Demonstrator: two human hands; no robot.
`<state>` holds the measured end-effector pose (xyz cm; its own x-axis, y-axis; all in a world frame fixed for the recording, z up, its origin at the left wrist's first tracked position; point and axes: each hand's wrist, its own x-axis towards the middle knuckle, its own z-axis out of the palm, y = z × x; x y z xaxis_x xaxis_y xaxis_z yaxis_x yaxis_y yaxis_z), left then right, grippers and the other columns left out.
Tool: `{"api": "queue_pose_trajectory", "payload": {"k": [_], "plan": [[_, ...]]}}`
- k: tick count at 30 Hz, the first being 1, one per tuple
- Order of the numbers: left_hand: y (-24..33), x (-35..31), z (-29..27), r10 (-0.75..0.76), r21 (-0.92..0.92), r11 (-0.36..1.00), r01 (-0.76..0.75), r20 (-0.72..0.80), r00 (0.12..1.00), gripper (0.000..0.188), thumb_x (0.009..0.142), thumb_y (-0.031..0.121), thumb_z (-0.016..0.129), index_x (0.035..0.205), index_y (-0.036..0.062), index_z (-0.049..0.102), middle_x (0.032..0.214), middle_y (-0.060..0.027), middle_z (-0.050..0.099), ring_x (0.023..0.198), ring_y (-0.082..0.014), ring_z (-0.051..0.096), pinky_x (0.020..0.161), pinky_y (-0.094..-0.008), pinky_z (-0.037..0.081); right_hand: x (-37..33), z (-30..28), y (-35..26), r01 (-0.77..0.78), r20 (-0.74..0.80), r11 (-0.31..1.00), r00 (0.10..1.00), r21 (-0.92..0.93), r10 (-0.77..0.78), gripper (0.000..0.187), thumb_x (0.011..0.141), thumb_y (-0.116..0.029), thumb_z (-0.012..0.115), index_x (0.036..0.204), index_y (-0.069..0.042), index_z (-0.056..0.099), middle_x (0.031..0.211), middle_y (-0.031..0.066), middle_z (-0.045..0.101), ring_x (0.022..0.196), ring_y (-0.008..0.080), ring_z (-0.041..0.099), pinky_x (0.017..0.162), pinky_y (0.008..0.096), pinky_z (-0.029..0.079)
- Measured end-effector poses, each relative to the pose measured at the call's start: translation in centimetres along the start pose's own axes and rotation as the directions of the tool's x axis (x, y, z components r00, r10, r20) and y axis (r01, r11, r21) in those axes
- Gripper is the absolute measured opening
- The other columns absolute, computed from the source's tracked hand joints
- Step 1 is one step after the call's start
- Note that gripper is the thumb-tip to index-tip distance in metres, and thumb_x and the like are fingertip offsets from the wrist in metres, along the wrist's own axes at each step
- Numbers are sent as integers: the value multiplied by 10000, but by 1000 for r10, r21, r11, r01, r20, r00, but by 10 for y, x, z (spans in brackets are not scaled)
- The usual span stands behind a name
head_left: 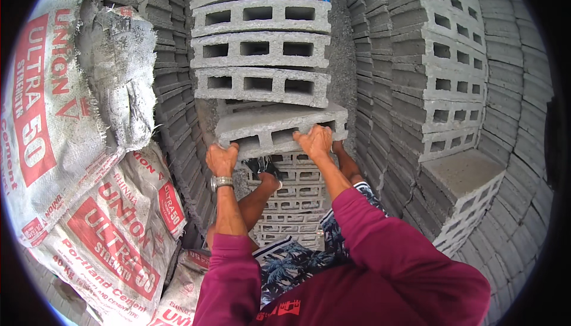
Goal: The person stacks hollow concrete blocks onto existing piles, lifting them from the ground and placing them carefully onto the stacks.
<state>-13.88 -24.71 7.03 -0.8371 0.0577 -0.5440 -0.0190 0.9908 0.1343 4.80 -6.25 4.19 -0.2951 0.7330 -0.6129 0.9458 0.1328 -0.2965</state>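
A grey hollow concrete block (275, 120) lies tilted between my hands, its right end higher, its row of hollows facing me. My left hand (222, 159) grips its lower left corner, thumb at the left hollow. My right hand (315, 140) is closed on the front edge, between the middle and right hollows; some fingertips are hidden. Just beyond it stands the nearest block of a row, another hollow block (262, 86). Whether the held block's far edge touches what lies under it, I cannot tell.
More hollow blocks (260, 48) line up ahead, and stacked blocks (291, 191) lie below, by my feet. Tall block stacks (440, 64) wall the right side, with a lower stack (467, 174) nearer. Cement sacks (113, 231) with red print crowd the left.
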Motion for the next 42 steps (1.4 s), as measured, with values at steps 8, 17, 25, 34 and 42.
{"api": "queue_pose_trajectory", "payload": {"k": [8,17,25,34,42], "plan": [[14,-174,-81,-125,-101,988,116,-86,988,479,636,323,747,849,-98,670,856,-317,687,861,-444,680,808,-479,510,-81,-153,8,151,259,988,954,24,-152,442,679,-358,755,760,75,720,759,280,688,816,413,657,883,426,489],[87,-326,-167,98,-593,787,-170,-151,984,318,825,141,684,1014,-114,660,961,-102,697,816,-187,607,779,-328,482,-155,-339,28,492,17,869,870,45,-493,397,705,-338,763,658,44,663,627,214,653,655,367,658,876,415,470],[210,-367,-99,310,-706,684,-185,52,949,305,854,187,694,962,-95,645,856,-85,652,680,-145,574,589,-303,463,-128,-470,128,416,-275,903,861,-104,-428,424,667,-323,732,678,92,652,609,248,629,630,420,618,822,442,496],[338,-442,13,487,-564,772,-292,231,842,454,809,326,751,895,-109,653,766,-210,700,708,-246,670,688,-406,520,-83,-558,285,47,-299,984,949,-174,-99,424,626,-322,744,579,76,604,612,282,618,645,429,637,673,489,510],[382,-466,34,509,-343,845,-411,277,815,632,821,437,718,964,-176,655,815,-400,635,842,-519,668,803,-511,525,-59,-555,355,-86,-230,995,970,-43,74,472,642,-348,774,642,88,595,656,270,622,641,390,631,666,465,499]]}}
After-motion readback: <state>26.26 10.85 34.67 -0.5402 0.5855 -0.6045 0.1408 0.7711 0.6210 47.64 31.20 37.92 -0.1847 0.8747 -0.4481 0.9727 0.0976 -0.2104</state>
